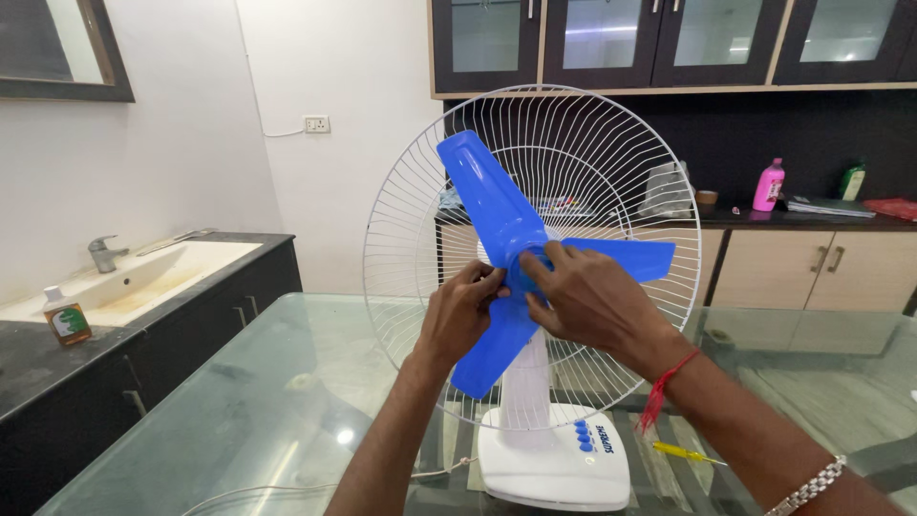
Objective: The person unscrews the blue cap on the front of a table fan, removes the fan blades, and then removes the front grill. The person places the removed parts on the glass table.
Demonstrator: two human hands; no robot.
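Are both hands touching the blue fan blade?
Touching. The head view shows the left hand and right hand both with fingers pressed on the hub of the blue fan blade, no gap visible.

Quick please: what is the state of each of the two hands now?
Left hand: closed, fingers pinching the hub of the blue fan blade.
Right hand: closed over the same hub.

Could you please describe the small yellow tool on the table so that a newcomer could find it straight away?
Start at the glass table and find the white fan base with blue buttons. Just to its right, under the right hand's forearm, lies the screwdriver. It is the only slim yellow thing there, lying flat on the glass.
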